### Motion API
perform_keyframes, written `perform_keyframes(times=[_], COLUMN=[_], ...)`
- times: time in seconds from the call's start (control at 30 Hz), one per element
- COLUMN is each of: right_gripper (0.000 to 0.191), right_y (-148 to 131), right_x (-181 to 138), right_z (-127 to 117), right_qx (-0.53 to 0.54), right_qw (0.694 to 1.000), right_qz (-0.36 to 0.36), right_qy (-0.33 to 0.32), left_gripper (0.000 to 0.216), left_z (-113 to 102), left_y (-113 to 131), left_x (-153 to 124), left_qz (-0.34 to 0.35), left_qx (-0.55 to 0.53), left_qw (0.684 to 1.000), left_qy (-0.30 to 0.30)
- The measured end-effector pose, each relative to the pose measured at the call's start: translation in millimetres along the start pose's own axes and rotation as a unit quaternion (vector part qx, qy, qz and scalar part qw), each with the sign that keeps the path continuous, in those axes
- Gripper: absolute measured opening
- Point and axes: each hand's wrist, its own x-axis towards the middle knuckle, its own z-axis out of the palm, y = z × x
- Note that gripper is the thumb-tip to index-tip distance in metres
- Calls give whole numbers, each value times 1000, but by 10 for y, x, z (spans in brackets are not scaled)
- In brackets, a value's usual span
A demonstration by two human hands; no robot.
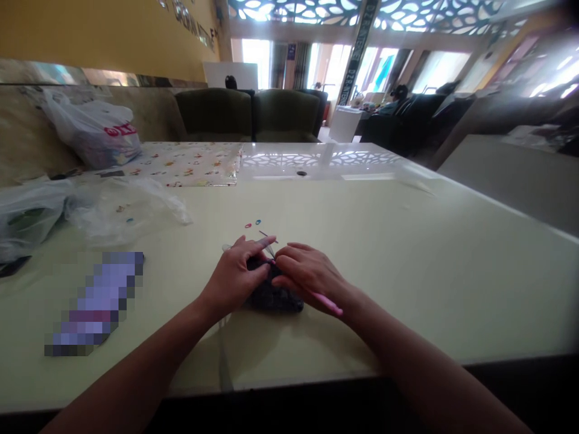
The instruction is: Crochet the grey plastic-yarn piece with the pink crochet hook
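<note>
A dark crocheted piece [275, 296] lies on the table near its front, partly covered by both hands. Thumb and fingers of my left hand [239, 270] are closed on its upper edge, the index finger stretched forward. In my right hand [312, 268] is a pink-handled crochet hook [329, 303]; the handle sticks out below the palm and its tip meets the dark piece between my hands. A strand of yarn seems to run up by the left fingers. Just beyond them lie a red stitch marker [248, 226] and a blue stitch marker [258, 222].
A blurred-out flat object [97, 304] lies on the left of the table [434, 271]. Behind it are clear plastic bags [126, 205] and a full white carrier bag [99, 132]. Two dark armchairs [284, 114] stand beyond the far edge; people sit in the background.
</note>
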Motion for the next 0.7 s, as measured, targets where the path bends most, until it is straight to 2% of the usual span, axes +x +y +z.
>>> perform_keyframes(times=[0.07, 0.13, 0.2, 0.27, 0.37, 0.43, 0.5, 0.57, 0.7], right_gripper=[47, 45, 43, 43, 43, 43, 42, 42, 41], right_y=[-57, -111, -156, -183, -173, -135, -84, -33, 37], right_x=[-6, -15, -22, -23, -20, -21, -27, -39, -62], right_z=[89, 145, 167, 157, 106, 64, 29, 7, -17], right_qx=[-80, -139, -177, -196, -167, -106, -38, 24, 103], right_qw=[996, 986, 975, 968, 971, 978, 983, 988, 990], right_qz=[7, 25, 37, 35, -6, -53, -69, -49, -5], right_qy=[45, 93, 130, 155, 172, 171, 163, 147, 93], left_gripper=[41, 46, 48, 48, 48, 49, 49, 48, 43], left_z=[61, 103, 120, 110, 55, 9, -31, -63, -114], left_y=[-4, -17, -30, -38, -32, -29, -40, -68, -138], left_x=[-23, -34, -30, -17, 10, 29, 49, 68, 90], left_qz=[-23, -87, -162, -225, -285, -295, -295, -290, -250], left_qx=[-41, -144, -278, -386, -466, -487, -493, -484, -416], left_qw=[999, 986, 947, 894, 828, 804, 799, 810, 868], left_qy=[16, 15, -9, -46, -126, -169, -179, -159, -102])
